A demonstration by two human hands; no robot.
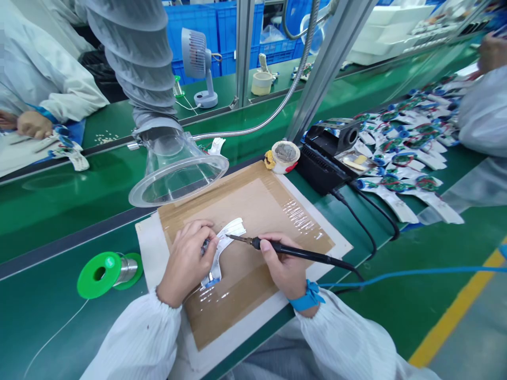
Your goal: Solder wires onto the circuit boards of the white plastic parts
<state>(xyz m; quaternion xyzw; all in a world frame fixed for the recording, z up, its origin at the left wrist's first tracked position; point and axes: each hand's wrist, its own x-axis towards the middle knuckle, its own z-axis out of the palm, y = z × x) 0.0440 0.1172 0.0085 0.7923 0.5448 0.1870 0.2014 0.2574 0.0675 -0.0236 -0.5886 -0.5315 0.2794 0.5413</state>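
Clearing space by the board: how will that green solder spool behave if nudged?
The solder spool will probably roll if nudged: its round green flanges seem to stand on edge on the bench mat. Likely heavy for its size, given the silvery wire wound on its core. The thin trailing strand could snag.

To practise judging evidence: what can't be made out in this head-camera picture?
Head view:
Strip under the left hand: hidden by fingers.
Soldering iron tip: too small to show contact.
Circuit boards on strips: too small to read.
Co-worker at right: cut off by edge.
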